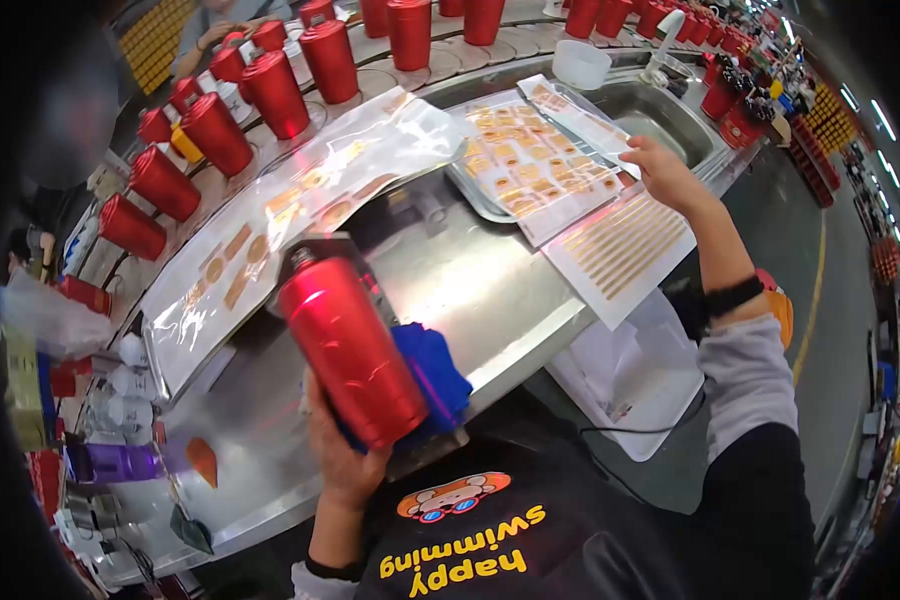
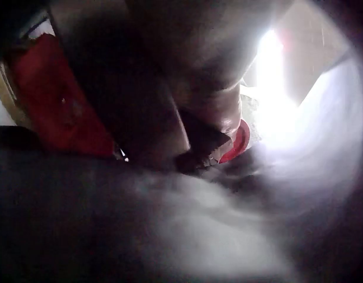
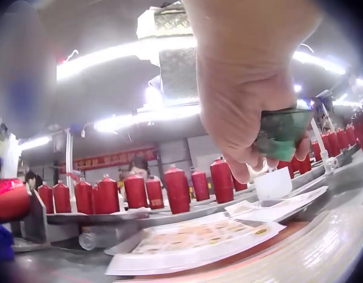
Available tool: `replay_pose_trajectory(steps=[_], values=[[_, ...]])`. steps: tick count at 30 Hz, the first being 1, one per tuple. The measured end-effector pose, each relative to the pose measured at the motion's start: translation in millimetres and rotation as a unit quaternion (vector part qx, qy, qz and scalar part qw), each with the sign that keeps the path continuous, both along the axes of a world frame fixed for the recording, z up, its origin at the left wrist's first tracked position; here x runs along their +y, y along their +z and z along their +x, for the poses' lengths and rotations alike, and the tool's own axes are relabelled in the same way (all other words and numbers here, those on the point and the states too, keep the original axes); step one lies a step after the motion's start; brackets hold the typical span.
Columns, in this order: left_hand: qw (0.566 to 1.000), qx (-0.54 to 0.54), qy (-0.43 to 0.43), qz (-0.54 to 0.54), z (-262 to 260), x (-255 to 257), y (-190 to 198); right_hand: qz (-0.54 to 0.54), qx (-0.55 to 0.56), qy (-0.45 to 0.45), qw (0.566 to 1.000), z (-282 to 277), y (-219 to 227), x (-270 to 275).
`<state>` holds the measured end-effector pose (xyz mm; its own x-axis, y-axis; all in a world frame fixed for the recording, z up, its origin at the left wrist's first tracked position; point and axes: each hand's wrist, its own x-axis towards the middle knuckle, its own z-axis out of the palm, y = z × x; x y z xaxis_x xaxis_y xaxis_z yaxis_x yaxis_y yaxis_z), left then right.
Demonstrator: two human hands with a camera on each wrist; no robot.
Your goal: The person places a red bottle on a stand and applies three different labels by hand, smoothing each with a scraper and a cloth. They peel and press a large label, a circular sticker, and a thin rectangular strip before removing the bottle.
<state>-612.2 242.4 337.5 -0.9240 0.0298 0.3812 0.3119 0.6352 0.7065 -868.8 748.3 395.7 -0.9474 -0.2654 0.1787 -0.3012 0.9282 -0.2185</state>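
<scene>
A glossy red metal bottle [image 1: 350, 350] lies tilted at the bench's front edge, its dark neck pointing away from the body. My left hand [image 1: 345, 455] holds it near the base, thumb and palm against its side; in the dark left wrist view only a bit of red [image 2: 237, 141] shows past the fingers. Bunched beside the bottle is a blue cloth [image 1: 440, 375]. My right hand [image 1: 667, 172] is raised over the far right of the bench, near the sticker sheets. In the right wrist view its curled fingers grip a dark green piece [image 3: 283, 134], partly hidden by the hand.
Printed sticker sheets [image 1: 530, 160] lie on a metal tray, a striped sheet [image 1: 625, 250] beside them. A long glossy sheet [image 1: 300, 210] covers the bench's left. Red bottles [image 1: 275, 95] line the conveyor behind. A sink [image 1: 660, 125] and white tub [image 1: 582, 65] stand at back right.
</scene>
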Motion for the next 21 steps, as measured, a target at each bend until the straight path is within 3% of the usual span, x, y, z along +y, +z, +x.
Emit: replay_pose_trajectory(steps=[1,4,8,9,10,11,14,15,17,20,21], values=[[1.000,-0.008,0.004,-0.004,2.0,-1.8,-2.5,0.008,-0.034,-0.019,0.999,-24.4,-5.8,16.0],[0.999,-0.028,0.028,-0.002,8.0,-0.2,-8.8,0.213,-0.043,-0.038,0.975,-82.2,5.2,9.2],[0.997,-0.017,0.068,-0.039,17.3,-6.8,-22.8,0.213,-0.088,0.013,0.973,-154.6,-3.1,-27.6],[0.994,-0.072,0.080,0.022,14.8,-0.5,-16.2,0.210,-0.096,0.033,0.972,-170.3,-6.7,-38.5],[0.971,-0.135,0.089,0.177,13.1,3.5,-12.8,0.205,-0.102,0.053,0.972,-184.0,-8.8,-48.3],[0.920,-0.191,0.096,0.328,13.2,6.3,-10.4,0.219,-0.124,0.071,0.965,-195.6,-9.0,-56.4],[0.864,-0.206,0.108,0.447,9.6,8.7,-9.2,0.237,-0.151,0.122,0.952,-222.6,-9.1,-80.9],[0.950,-0.144,0.086,0.265,29.8,-12.4,-37.7,0.227,-0.134,0.136,0.955,-228.1,-8.4,-88.9],[0.995,-0.074,0.059,0.032,37.1,-20.0,-45.3,0.244,-0.089,0.164,0.952,-240.3,-13.2,-109.2],[0.996,-0.073,0.050,-0.006,42.3,-24.5,-41.8,0.222,-0.084,0.114,0.965,-244.7,-21.4,-138.1],[0.995,-0.083,0.046,0.037,43.4,-22.8,-45.7,0.263,-0.108,0.085,0.955,-240.1,-14.7,-151.8]])
